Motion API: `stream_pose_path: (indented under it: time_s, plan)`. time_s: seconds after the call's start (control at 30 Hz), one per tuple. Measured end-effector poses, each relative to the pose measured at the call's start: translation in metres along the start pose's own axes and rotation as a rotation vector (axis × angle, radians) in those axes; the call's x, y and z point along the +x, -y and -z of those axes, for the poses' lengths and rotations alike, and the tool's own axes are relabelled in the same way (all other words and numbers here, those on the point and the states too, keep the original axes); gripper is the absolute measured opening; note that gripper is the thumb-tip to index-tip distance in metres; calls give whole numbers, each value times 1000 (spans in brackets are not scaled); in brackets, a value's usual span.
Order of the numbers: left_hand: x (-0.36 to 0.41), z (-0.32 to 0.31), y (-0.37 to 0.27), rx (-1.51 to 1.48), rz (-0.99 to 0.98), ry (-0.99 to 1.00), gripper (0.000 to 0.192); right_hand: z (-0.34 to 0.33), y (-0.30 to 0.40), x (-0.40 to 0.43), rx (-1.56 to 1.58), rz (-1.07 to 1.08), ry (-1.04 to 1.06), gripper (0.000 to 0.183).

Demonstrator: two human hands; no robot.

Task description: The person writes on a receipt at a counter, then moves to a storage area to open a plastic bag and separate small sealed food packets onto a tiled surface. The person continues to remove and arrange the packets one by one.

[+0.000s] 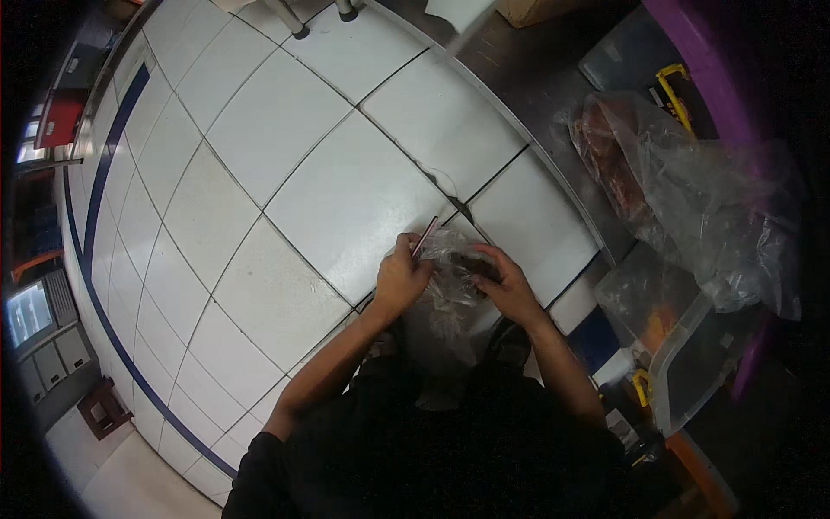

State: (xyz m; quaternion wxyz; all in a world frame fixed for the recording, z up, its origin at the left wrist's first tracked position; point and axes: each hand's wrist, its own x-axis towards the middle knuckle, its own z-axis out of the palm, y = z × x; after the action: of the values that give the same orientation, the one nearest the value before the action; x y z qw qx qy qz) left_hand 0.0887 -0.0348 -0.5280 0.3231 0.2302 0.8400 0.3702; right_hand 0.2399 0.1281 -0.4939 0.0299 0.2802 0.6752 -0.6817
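Between my hands a clear plastic bag [447, 250] hangs in front of my body, its lower part [447, 318] crumpled. My left hand [405, 272] grips the bag's left side and also a thin, pen-like stick [425, 237] that points up and away from me. On the right side, the fingers of my right hand [509, 285] are curled around the bag's edge. Something dark shows at the bag by my right fingers; what it is cannot be made out. My shoes are partly visible below the bag.
White floor tiles [363, 188] spread ahead, one chipped at a joint. At right, a large clear plastic bag [700, 207] with something reddish-brown lies on a dark shelf [519, 91] near a clear plastic bin [661, 376]. Metal legs [292, 23] stand at the top. A purple bar [707, 65] curves along the right.
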Motion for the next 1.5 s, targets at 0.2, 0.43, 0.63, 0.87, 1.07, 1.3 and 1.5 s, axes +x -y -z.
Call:
stream_pose_path:
  time_s: [0.2,0.43,0.63,0.87,1.07,1.3,1.5]
  plan:
    - [-9,3,-11,-73,5,31,39,0,14,-11,555,-46,-250,50]
    - [-9,1,-32,-52,-87,69,25,1,-7,-6,469,-84,-289,49]
    - [-20,-9,-43,-487,-43,340,30,2,35,-27,561,-83,-187,57]
    - [-19,20,-35,-1053,341,610,18,-6,47,-24,644,-117,8,48]
    - [-23,26,-12,-1394,501,527,24,1,24,-9,405,-59,-144,42]
    - [-14,44,2,-1399,410,349,24,-36,-25,16,-981,1,-231,41]
    - [-16,54,6,-1553,516,197,25,-26,-45,16,-657,-33,-240,37]
